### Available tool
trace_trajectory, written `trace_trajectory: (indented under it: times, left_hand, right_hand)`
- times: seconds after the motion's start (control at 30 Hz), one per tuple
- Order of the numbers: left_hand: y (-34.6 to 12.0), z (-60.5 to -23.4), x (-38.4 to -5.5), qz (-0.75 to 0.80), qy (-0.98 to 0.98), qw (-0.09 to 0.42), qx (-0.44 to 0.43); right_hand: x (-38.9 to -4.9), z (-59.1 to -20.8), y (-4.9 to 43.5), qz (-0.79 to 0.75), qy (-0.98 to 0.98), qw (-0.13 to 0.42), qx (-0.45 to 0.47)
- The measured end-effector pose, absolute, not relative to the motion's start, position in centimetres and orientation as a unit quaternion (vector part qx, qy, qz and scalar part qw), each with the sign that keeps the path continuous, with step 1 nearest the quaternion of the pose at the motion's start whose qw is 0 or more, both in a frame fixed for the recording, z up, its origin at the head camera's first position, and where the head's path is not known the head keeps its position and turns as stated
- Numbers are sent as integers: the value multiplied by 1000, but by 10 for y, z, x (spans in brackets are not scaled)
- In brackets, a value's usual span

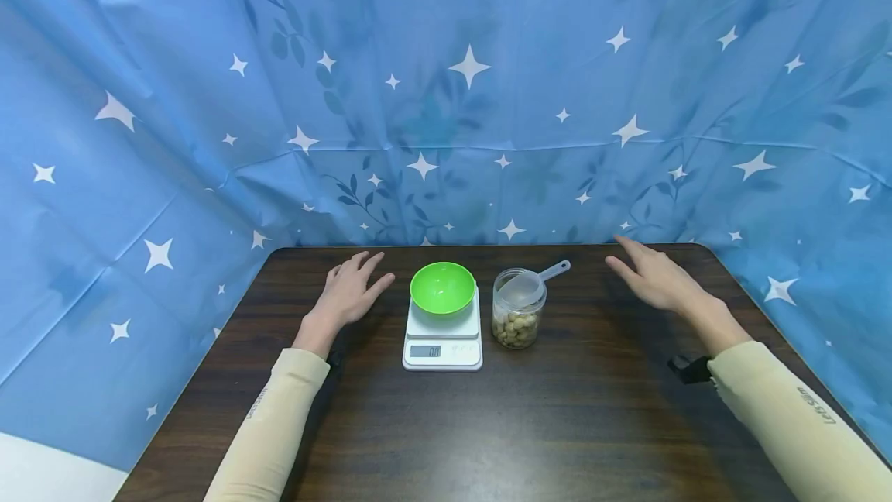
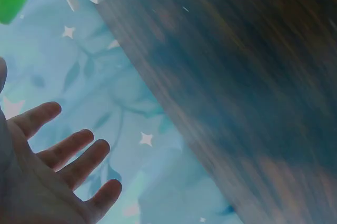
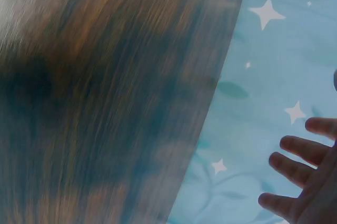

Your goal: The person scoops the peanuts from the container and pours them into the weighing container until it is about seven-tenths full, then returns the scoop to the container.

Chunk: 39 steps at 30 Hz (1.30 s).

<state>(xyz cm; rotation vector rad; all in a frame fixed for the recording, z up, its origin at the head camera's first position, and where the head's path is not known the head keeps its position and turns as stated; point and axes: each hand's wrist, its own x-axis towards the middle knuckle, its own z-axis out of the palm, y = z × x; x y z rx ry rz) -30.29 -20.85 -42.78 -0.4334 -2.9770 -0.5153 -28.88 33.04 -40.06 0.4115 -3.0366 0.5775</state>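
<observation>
On a white kitchen scale point(image 1: 443, 355) sits a bright green bowl point(image 1: 442, 290); the scale's display seems to read 0.0. Just right of it stands a clear jar point(image 1: 516, 328) of what look like peanuts in the shell, with a translucent scoop point(image 1: 524, 290) lying across its mouth, handle toward the back right. My left hand point(image 1: 348, 290) is left of the scale, fingers spread, touching neither scale nor bowl. Well right of the jar, my right hand point(image 1: 656, 277) has its fingers extended and holds nothing. Both wrist views show the fingers point(image 2: 87, 161) apart.
Everything stands on a dark wood-grain table point(image 1: 446, 424) near its back edge. A blue curtain point(image 1: 446, 99) with white stars hangs behind and along the sides. Both forearms reach in from the front in cream sleeves point(image 1: 279, 417).
</observation>
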Motion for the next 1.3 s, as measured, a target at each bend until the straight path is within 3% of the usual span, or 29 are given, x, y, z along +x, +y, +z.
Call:
trace_trajectory:
  times: [0.5,0.73,0.97,1.3]
  left_hand:
    - [-161,-423,-295,-207,-954,100,-192]
    - [-142,-421,-290,-244,-936,126,-221]
    - [-121,-419,-282,-255,-923,140,-253]
    - [-86,-416,-272,-228,-923,119,-287]
  right_hand:
    - [-271,-389,284,292,-930,152,161]
    - [-261,-390,258,317,-918,197,132]
    - [-252,-393,237,347,-907,212,110]
    - [-243,-396,221,367,-905,190,99]
